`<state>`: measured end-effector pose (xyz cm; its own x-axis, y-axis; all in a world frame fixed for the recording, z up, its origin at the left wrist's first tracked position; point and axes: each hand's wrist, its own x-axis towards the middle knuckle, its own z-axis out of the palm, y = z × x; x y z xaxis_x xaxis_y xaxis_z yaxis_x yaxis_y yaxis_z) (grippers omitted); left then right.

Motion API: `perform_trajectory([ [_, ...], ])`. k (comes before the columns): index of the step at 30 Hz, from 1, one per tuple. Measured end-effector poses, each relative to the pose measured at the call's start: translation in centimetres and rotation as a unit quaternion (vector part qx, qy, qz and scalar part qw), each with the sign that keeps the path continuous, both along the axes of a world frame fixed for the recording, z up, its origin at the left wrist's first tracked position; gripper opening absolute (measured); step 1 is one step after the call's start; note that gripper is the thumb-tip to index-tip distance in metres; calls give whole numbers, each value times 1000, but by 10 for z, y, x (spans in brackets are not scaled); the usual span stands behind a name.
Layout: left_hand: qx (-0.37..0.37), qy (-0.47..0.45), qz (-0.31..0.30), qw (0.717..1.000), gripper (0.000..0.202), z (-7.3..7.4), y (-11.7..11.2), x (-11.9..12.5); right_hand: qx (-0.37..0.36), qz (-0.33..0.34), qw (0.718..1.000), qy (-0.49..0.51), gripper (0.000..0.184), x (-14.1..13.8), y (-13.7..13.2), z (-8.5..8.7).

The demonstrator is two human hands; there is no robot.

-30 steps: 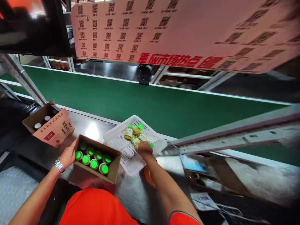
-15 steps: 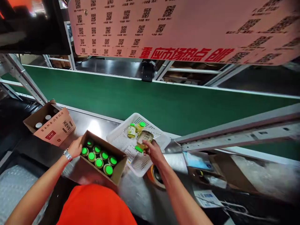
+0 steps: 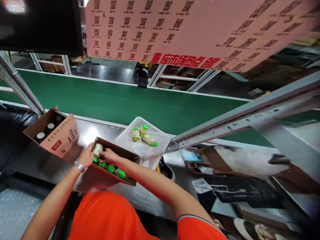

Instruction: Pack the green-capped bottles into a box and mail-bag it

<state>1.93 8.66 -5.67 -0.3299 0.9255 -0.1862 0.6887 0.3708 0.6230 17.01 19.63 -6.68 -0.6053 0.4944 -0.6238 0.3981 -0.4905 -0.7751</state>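
Note:
An open cardboard box (image 3: 122, 151) stands in front of me with several green-lidded jars inside. My left hand (image 3: 86, 155), a metal-band watch on its wrist, is closed on the box's left end. Reaching over the box, my right hand (image 3: 108, 156) grips a glass jar (image 3: 97, 150) with a pale label at the left end of the box's inside. My forearm hides part of the contents. Beside the box, a white perforated plastic basket (image 3: 157, 143) holds a labelled jar (image 3: 136, 134), a second green-lidded jar (image 3: 144, 129) and one lying on its side (image 3: 149, 140).
At left stands another printed carton (image 3: 61, 138) with white-capped bottles. A green conveyor belt (image 3: 112, 100) runs behind the metal bench. A roll of tape (image 3: 166, 170) is right of the basket, near a metal beam (image 3: 225, 120) and a keyboard (image 3: 245, 190). A pink board (image 3: 195, 40) hangs above.
My right hand has moved left from above the basket to the box, carrying a jar with it. My left hand stays at the box's end. The view has shifted somewhat.

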Motion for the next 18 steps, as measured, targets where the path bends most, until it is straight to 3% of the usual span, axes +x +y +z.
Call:
perform_trajectory([
  [4, -29, -7, -7, 1000, 77, 10, 0, 3, -7, 28, 999, -34, 16, -5, 5, 0],
  [10, -31, 4, -16, 999, 76, 11, 3, 2, -7, 65, 997, -33, 11, 25, 21, 17],
  [12, -35, 17, -17, 999, 75, 11, 3, 2, -4, 79, 997, 5, 20, 48, 33, 30],
  [16, -48, 45, -11, 998, 69, 11, 1, 5, -15, 142, 983, 115, 60, 119, 80, 60],
  [18, -53, 70, -4, 996, 65, 11, -1, 9, 25, 102, 984, 145, 63, 157, 113, 65],
])
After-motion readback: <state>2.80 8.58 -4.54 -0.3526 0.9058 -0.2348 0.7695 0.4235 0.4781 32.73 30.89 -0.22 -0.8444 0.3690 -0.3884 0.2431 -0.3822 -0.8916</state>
